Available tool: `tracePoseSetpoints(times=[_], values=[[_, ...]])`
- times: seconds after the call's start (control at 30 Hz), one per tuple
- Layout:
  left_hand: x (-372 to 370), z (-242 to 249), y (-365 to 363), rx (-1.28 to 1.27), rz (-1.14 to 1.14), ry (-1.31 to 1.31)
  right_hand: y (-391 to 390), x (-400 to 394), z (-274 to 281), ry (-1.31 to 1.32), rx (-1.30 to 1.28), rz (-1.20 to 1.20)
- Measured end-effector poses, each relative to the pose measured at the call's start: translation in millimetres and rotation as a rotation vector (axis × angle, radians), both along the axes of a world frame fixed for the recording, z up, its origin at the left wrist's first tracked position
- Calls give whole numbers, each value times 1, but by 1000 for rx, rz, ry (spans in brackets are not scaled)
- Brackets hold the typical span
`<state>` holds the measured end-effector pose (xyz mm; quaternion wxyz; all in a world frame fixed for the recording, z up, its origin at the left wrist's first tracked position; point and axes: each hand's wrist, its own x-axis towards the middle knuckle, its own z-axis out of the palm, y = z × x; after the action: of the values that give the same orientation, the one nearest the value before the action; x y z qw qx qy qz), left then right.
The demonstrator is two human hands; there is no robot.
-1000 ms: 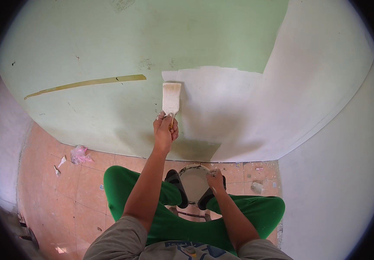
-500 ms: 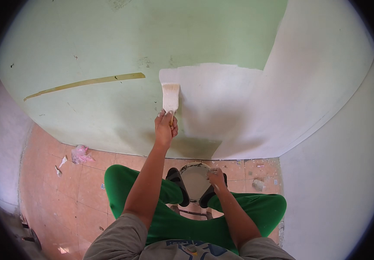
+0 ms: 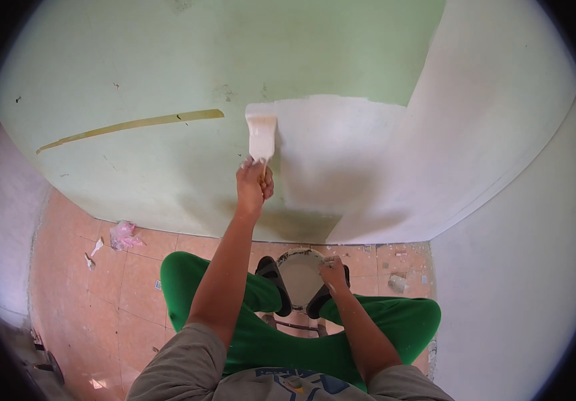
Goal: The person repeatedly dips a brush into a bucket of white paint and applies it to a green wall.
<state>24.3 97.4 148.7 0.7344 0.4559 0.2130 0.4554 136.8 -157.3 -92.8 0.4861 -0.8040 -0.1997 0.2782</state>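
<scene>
My left hand (image 3: 254,186) is closed round the handle of a wide paintbrush (image 3: 261,138), its bristles and body coated in white. The bristles press against the green wall (image 3: 328,53), at the left edge of a white painted patch (image 3: 331,130). Down between my feet stands a round bucket (image 3: 286,256) of whitish paint, with dark smears on its rim. My right hand (image 3: 332,273) grips the bucket's right rim, fingers curled.
A yellowish strip of tape (image 3: 134,127) sticks to the wall at left. On the tiled floor (image 3: 101,314) lie a pink plastic bag (image 3: 125,236), small white pieces (image 3: 97,246) and a greyish lump (image 3: 398,283). A pale side wall (image 3: 515,267) stands at right.
My left hand has slid the paintbrush a little way up the wall, and its bristles now sit higher along the white patch's left edge. My right hand stays at the bucket.
</scene>
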Motion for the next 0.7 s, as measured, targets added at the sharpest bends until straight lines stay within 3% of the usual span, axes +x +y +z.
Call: tracePoseSetpoints(times=[0.03,0.1,0.27,0.4,0.6,0.7], values=[[0,-7,5,7,-1,48,3,0,9,-3,12,7],[-3,-26,1,-40,-2,72,2,-3,24,280,35,-68],[-19,-62,-16,-163,-30,120,2,-3,20,202,-7,-41],[-21,-46,-25,-107,-14,74,1,2,-7,81,7,-5],[-10,22,-16,38,-16,-30,2,1,-5,13,-22,5],[1,27,-1,39,-28,-23,1,1,0,12,-10,13]])
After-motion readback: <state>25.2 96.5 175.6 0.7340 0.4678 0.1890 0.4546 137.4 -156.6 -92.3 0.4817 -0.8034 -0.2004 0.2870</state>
